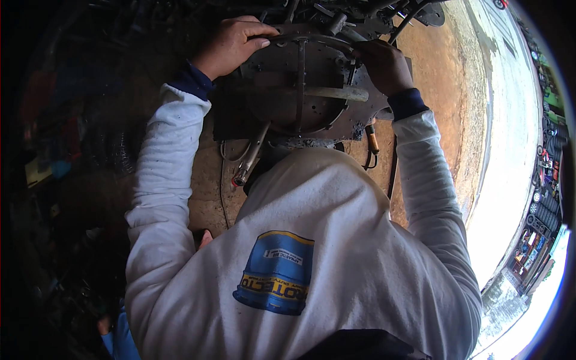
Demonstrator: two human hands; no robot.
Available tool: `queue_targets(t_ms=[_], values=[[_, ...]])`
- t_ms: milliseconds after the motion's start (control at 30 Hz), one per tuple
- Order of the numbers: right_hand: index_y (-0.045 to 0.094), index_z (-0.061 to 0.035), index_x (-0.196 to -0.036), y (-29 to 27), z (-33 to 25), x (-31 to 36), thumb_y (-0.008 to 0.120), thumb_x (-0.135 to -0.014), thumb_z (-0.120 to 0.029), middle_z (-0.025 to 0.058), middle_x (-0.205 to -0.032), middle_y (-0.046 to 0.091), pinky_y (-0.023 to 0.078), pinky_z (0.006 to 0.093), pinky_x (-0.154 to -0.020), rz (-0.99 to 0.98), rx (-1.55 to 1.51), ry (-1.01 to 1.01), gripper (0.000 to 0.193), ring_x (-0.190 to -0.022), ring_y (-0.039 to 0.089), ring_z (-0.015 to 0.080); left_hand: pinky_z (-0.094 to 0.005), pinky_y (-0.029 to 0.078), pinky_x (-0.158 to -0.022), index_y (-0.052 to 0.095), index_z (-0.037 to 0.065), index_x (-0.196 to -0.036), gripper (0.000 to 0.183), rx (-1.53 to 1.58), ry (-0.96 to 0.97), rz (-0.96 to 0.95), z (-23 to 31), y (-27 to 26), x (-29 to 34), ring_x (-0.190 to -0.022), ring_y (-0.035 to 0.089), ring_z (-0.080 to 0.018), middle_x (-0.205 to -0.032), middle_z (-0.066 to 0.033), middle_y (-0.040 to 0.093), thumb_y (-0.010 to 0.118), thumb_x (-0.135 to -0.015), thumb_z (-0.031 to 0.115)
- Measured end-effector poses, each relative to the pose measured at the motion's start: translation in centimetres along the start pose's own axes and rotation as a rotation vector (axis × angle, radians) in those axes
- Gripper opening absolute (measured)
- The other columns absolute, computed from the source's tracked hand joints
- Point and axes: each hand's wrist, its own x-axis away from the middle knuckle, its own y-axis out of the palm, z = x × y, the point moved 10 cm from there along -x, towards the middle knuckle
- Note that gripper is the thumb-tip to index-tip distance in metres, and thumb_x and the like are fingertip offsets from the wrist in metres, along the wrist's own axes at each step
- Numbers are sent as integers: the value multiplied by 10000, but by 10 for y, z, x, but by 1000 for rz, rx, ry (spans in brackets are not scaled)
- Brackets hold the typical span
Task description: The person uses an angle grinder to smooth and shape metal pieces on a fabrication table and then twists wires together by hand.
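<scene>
A dark round metal ring (pixel 321 39) with a bar running across its middle lies on a dark steel plate (pixel 237 127). My left hand (pixel 235 48) pinches the ring's far left rim, thumb below and fingers on top. On the far right of the rim, my right hand (pixel 384 67) is closed around it; its fingertips are partly hidden in shadow. A pale rod like a wooden handle (pixel 339 93) lies across the inside of the ring, its left end lost in the dark.
Left of the plate's near edge leans a metal tube-shaped tool (pixel 252 155) with a cord. A wooden-handled tool (pixel 372 141) hangs at the near right. Metal scraps (pixel 339 24) crowd the far side. Brown ground (pixel 435 90) meets a bright pavement (pixel 510 120) on the right.
</scene>
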Motion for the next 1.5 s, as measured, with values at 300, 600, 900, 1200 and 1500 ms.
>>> queue_targets(t_ms=[300,600,900,1200,1500], values=[[703,-119,-989,-8,-10,0,620,-823,-118,90,-879,673,536,355,-705,71,-67,-28,186,-809,651,279,-296,499,-782,683,44,-1048,213,26,-39,-10,-5,-6,4,-862,636,-203,-930,-71,661,657,-838,62],[697,-104,-1036,-1,-6,-4,617,-868,-154,102,-917,679,531,339,-721,11,-45,-75,193,-813,661,265,-292,489,-838,673,35,-1066,211,72,-68,-94,-16,-4,3,-924,626,-186,-980,-70,658,635,-865,88],[698,-92,-1033,-6,-7,-3,614,-889,-171,96,-951,683,533,337,-747,-29,-64,24,185,-840,663,273,-292,478,-869,667,31,-1079,215,104,-79,-102,-18,2,2,-957,617,-189,-1008,-73,652,627,-879,100],[701,-101,-1014,-12,-20,-4,617,-860,-145,97,-919,674,534,351,-724,62,-7,-136,181,-817,655,279,-305,469,-868,673,28,-1055,203,65,-94,-50,-18,-1,10,-955,619,-206,-988,-70,656,635,-864,86],[701,-119,-1013,1,-10,-5,622,-865,-212,88,-932,682,535,371,-733,49,-10,-127,191,-824,654,285,-303,462,-855,675,22,-1026,179,31,-66,3,-17,-3,12,-927,619,-217,-954,-75,657,632,-860,75]])
